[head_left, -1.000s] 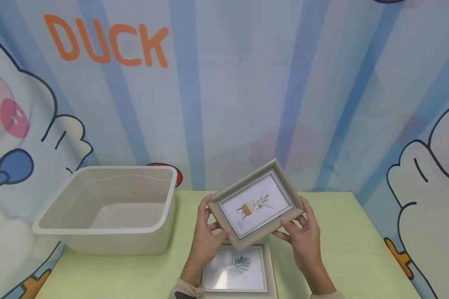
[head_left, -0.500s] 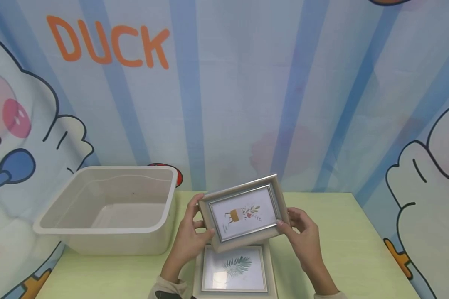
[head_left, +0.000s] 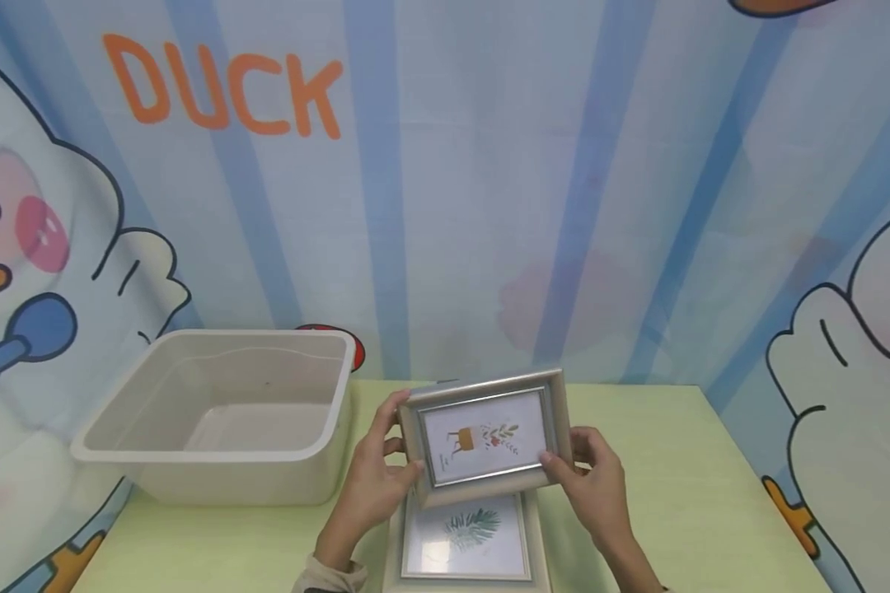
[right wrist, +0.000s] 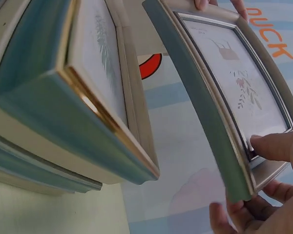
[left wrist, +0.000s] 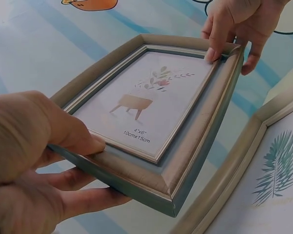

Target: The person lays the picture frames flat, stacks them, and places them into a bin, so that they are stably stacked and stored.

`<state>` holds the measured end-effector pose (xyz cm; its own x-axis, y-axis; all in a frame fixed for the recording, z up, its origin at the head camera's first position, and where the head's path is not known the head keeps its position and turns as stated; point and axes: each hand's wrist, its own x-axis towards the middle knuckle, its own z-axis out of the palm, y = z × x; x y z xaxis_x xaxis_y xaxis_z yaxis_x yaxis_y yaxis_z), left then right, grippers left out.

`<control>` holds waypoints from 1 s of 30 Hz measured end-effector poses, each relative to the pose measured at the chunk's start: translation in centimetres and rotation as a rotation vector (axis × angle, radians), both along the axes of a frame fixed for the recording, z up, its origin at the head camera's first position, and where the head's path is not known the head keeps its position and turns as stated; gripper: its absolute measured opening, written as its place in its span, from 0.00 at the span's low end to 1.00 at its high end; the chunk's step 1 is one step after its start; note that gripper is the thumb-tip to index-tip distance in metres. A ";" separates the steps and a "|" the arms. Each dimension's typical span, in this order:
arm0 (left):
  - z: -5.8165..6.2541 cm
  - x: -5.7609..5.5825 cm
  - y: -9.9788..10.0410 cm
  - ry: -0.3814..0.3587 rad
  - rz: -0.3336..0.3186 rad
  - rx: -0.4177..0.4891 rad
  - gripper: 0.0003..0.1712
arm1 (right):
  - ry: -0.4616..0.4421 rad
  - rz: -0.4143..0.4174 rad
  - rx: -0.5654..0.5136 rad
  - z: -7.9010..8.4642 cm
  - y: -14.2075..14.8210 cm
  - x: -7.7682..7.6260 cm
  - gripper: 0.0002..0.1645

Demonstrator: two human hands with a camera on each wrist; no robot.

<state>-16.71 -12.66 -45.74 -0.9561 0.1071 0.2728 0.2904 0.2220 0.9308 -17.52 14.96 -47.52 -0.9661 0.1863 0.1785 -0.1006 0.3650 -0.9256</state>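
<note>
Head view: left hand (head_left: 374, 482) pinches the flower picture frame (head_left: 484, 436) at nine o'clock, right hand (head_left: 593, 486) at four. I'd guess it's light, stiff, breakable: hold its edges.

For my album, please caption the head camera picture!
Two hands hold a framed plant picture near a framed leaf picture.

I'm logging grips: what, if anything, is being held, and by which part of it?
The upper picture frame, held in both hands by its opposite short ends, near a corner at the right.
</note>
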 end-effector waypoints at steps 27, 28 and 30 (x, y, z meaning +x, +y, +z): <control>0.7 1.2 1.1 0.477 0.065 -0.339 0.50 | -0.005 0.186 0.158 2.9 1.4 -0.9 0.26; 0.6 1.3 1.0 0.500 0.065 -0.348 0.49 | -0.044 0.231 0.119 3.2 1.6 -1.0 0.26; 0.5 1.3 1.0 0.541 0.071 -0.373 0.49 | -0.120 0.311 0.047 3.7 2.0 -1.1 0.26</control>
